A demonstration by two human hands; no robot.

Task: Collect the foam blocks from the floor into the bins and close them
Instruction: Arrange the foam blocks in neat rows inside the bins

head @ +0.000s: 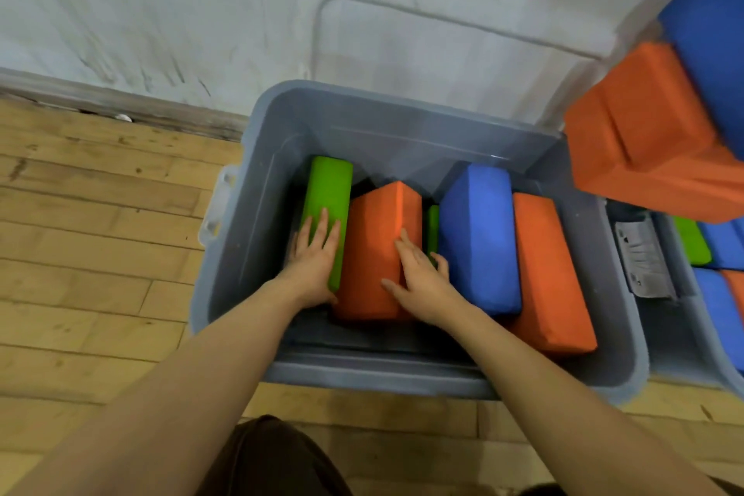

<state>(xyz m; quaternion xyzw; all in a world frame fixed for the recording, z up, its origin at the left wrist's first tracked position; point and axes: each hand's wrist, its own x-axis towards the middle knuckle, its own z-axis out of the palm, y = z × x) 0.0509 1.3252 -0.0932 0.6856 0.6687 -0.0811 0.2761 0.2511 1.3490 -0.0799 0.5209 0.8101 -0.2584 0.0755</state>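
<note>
A grey plastic bin (241, 213) stands open on the wooden floor against the wall. Inside it foam blocks stand on edge: a green block (328, 189) at the left, an orange block (378, 238) in the middle, a second green block (432, 225) mostly hidden, a blue block (477, 238) and another orange block (551, 274) at the right. My left hand (314, 262) lies flat with straight fingers on the green block's near end. My right hand (422, 278) rests on the middle orange block's right side, its fingers reaching into the gap beside the blue block.
A clear lid (443, 52) leans on the white wall behind the bin. To the right a second bin (660, 334) holds green and blue blocks, with large orange (644, 133) and blue (712, 32) blocks piled above it. Bare wooden floor (100, 254) lies to the left.
</note>
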